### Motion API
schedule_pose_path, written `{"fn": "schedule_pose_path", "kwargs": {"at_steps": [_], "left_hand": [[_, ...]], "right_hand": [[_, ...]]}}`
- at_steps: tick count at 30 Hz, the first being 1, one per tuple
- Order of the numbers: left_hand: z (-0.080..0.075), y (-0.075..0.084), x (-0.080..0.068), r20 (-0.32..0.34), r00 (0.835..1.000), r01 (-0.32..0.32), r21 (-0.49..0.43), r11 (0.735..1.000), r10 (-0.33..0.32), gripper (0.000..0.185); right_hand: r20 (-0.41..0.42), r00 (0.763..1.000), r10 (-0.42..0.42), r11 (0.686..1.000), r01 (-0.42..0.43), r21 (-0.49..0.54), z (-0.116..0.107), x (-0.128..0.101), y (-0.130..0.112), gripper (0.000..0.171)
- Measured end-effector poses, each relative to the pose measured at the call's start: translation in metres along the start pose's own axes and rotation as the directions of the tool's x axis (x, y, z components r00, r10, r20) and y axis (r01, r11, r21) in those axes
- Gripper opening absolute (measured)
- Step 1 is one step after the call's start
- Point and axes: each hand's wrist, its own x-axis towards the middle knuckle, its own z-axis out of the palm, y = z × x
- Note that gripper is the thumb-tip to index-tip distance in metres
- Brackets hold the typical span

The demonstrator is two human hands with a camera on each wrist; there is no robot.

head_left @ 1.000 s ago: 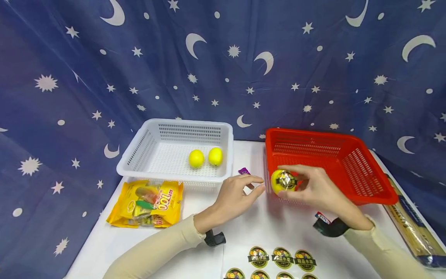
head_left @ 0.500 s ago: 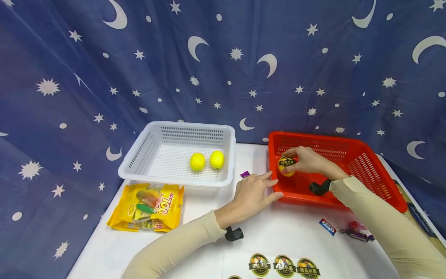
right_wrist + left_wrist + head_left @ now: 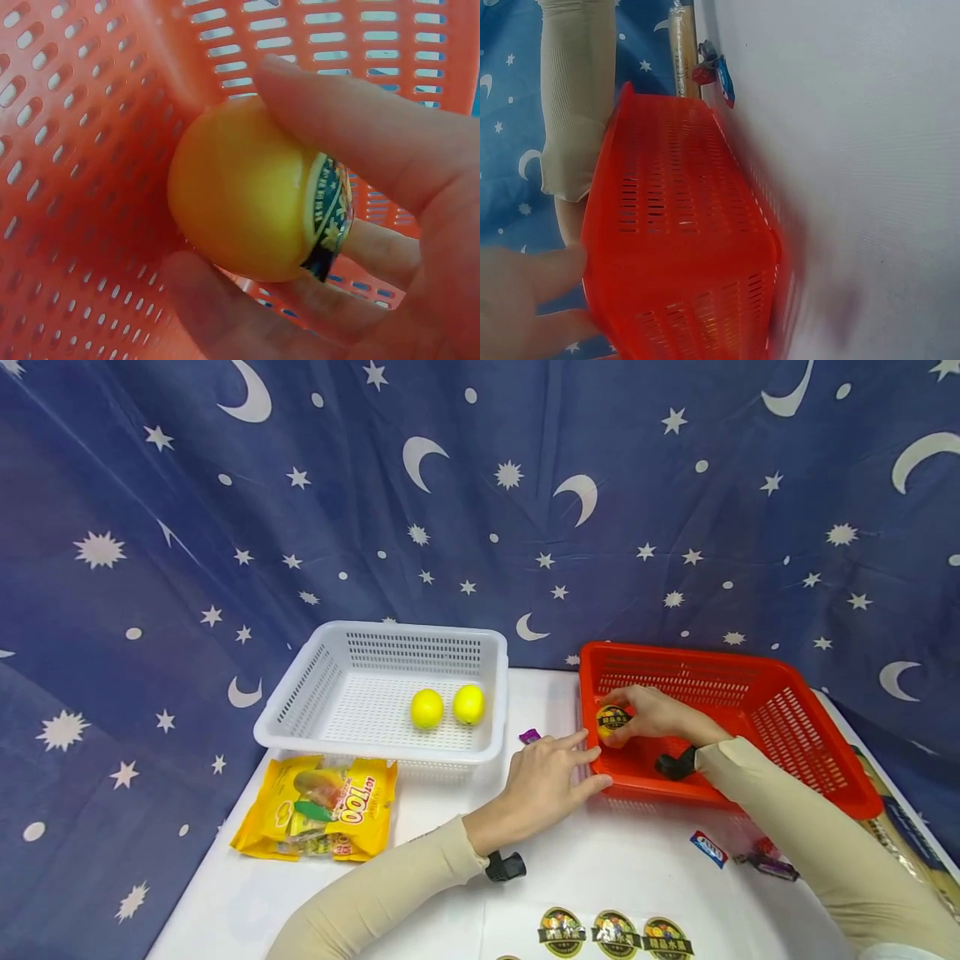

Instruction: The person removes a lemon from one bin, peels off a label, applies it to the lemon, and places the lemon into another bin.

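Inside the red basket (image 3: 693, 653), at its left end, my right hand (image 3: 660, 712) grips a yellow lemon (image 3: 236, 195) that bears a dark fruit-picture sticker (image 3: 612, 718). The right wrist view shows thumb and fingers around the lemon, low by the basket's perforated walls. My left hand (image 3: 542, 783) rests its spread fingers on the red basket's near-left rim, holding nothing else. In the left wrist view, its blurred fingers (image 3: 551, 274) lie right at that rim.
A white basket (image 3: 375, 745) with two lemons (image 3: 427, 708) stands at the left, a yellow candy bag (image 3: 322, 810) before it. Between the baskets lies a purple candy (image 3: 529, 736). Wrapped candies (image 3: 708, 849), a long package (image 3: 911, 827) and round stickers (image 3: 562, 932) lie on the table.
My right hand has carried the stickered lemon from over the red basket's near-left edge down into it. My left hand has moved right to the basket's rim.
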Motion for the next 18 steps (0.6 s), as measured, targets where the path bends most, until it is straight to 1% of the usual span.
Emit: {"fn": "schedule_pose_path", "kwargs": {"at_steps": [4, 6, 8, 10, 12, 14, 16, 18], "left_hand": [[-0.003, -0.001, 0.000, 0.014, 1.000, -0.009, -0.009, 1.000, 0.009, 0.044], [-0.007, -0.003, -0.001, 0.027, 0.999, -0.023, -0.021, 1.000, 0.023, 0.045], [-0.017, -0.008, -0.003, 0.043, 0.998, -0.035, -0.030, 0.999, 0.036, 0.046], [-0.033, -0.017, -0.007, 0.048, 0.998, -0.044, -0.044, 0.998, 0.046, 0.047], [-0.054, -0.032, -0.010, 0.030, 0.998, -0.046, -0.048, 0.998, 0.048, 0.048], [-0.078, -0.052, -0.012, 0.001, 1.000, -0.031, -0.034, 0.999, 0.031, 0.049], [-0.101, -0.075, -0.012, -0.027, 1.000, -0.014, -0.009, 1.000, 0.014, 0.050], [-0.122, -0.099, -0.009, -0.019, 1.000, 0.011, 0.041, 0.999, -0.010, 0.052]], "right_hand": [[0.023, 1.000, 0.014, 1.000, -0.014, -0.028, -0.004, -0.005, -0.002, 0.084], [0.019, 1.000, 0.016, 0.999, -0.015, -0.031, -0.008, -0.010, -0.003, 0.088], [-0.004, 1.000, 0.012, 0.999, -0.012, -0.038, -0.014, -0.017, -0.004, 0.091], [-0.044, 0.999, -0.008, 0.999, 0.006, -0.045, -0.019, -0.025, -0.008, 0.091], [-0.090, 0.996, -0.023, 0.998, 0.018, -0.052, -0.023, -0.036, -0.014, 0.089], [-0.145, 0.988, -0.059, 0.996, 0.049, -0.072, -0.023, -0.047, -0.023, 0.085], [-0.196, 0.975, -0.101, 0.993, 0.087, -0.077, -0.020, -0.058, -0.034, 0.082], [-0.250, 0.957, -0.145, 0.988, 0.127, -0.085, -0.013, -0.068, -0.047, 0.078]]}}
